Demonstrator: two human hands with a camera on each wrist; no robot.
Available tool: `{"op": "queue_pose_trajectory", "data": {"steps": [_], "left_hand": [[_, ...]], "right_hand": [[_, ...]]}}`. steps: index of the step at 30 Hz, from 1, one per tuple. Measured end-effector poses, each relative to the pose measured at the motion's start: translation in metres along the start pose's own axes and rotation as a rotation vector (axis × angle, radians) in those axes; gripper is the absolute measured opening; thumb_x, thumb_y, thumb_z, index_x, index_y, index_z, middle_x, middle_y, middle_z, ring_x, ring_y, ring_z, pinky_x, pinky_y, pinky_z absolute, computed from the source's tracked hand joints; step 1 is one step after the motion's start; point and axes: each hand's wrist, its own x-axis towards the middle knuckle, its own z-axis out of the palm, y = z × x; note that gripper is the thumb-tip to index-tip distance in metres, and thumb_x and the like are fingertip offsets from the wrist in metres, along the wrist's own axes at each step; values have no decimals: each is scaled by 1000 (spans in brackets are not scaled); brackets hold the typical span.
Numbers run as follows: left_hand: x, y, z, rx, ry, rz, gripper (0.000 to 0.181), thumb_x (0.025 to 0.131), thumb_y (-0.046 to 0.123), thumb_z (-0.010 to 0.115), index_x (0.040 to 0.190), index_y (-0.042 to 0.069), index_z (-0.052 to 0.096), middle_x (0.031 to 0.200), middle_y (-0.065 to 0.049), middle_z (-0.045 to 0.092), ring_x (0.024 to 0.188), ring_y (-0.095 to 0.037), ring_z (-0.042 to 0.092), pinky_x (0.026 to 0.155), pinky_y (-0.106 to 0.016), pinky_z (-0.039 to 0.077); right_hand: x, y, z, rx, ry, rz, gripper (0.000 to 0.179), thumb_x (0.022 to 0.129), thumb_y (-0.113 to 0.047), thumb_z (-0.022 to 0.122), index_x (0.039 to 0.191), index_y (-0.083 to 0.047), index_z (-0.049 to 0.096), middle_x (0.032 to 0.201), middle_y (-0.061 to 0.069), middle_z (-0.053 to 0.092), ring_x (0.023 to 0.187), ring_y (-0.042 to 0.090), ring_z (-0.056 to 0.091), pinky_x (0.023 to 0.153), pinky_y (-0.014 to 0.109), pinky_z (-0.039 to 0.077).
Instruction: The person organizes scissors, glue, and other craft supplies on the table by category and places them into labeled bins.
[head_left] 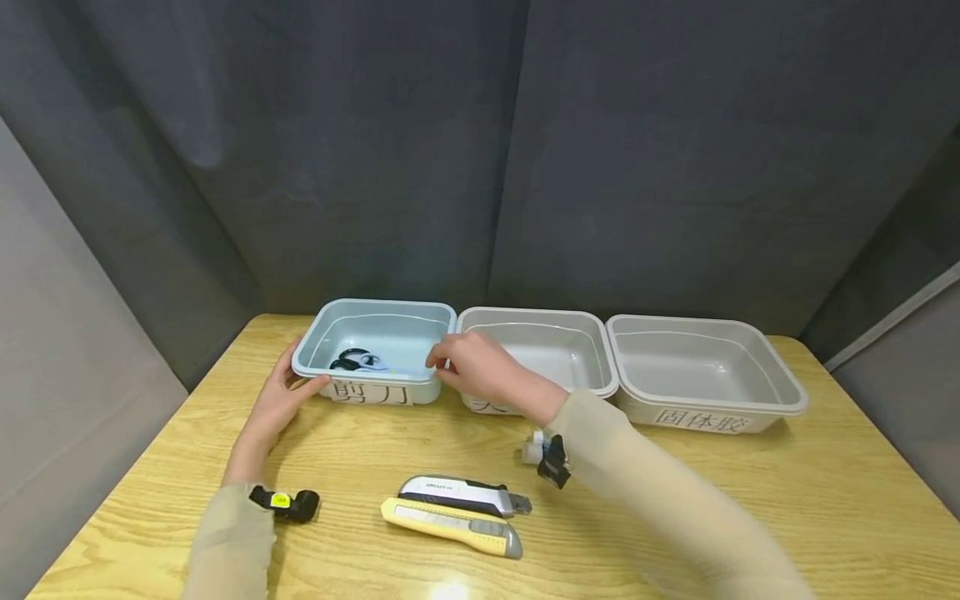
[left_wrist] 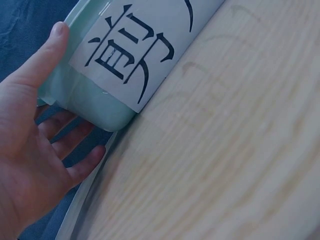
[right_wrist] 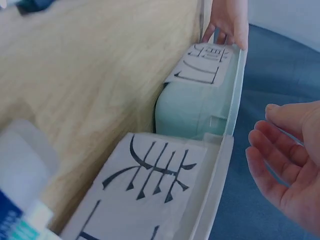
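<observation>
A light blue plastic bin with a paper label on its front stands at the left of the row. Inside lie scissors with black handles; paler parts near them are hard to make out. At the bin's left front corner my left hand holds the rim, its thumb at the front and its other fingers round the side. My right hand is above the bin's right end, fingers loosely curled. Nothing shows between those fingers in the right wrist view.
Two grey labelled bins, a middle one and a right one, continue the row. A yellow box cutter and a white-and-black box cutter lie at the front. A small whitish object is beside the right wrist camera.
</observation>
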Motion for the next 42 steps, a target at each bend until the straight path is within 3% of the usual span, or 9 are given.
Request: {"op": "queue_pose_trajectory", "data": {"steps": [7,20,27,31,35,42], "left_hand": [[-1,3,-2,-3,-2,7,92,80,37,68,147,30,5,150,-10,20,128,-34,29,104,-58,18],[2,1,0,7,-11,9,93,80,39,67,148,24,5,150,-11,19,128,-36,29,104,-58,17],[3,2,-1,9,-13,10,94,80,38,67,148,22,5,150,-12,18,128,-36,28,104,-58,17],[3,1,-1,7,-9,9,93,80,38,67,148,22,5,151,-12,18,129,-36,28,105,-58,16],[2,1,-2,2,-7,6,94,80,38,67,148,23,4,150,-12,18,128,-36,28,105,-58,16],[2,0,-2,-4,-12,8,93,81,37,67,148,22,4,151,-12,17,129,-36,28,105,-58,16]], "right_hand": [[-23,-9,-1,47,-39,22,14,85,-15,62,97,-14,70,91,-4,65,78,8,58,67,23,47],[-58,-16,-2,247,-155,48,19,84,-18,65,102,-14,66,95,-3,64,81,7,59,70,19,48],[-72,-19,5,263,-208,36,23,81,-14,66,104,-10,66,99,-1,64,84,10,60,73,18,47],[-81,-23,11,295,-278,62,29,80,-19,69,108,-12,65,103,-2,64,87,11,60,73,19,47],[-87,-25,19,266,-347,76,39,76,-27,73,112,-15,63,104,-5,62,89,10,59,74,20,46],[-92,-25,31,230,-403,62,43,75,-26,74,115,-18,61,99,-6,60,85,4,54,74,19,43]]}}
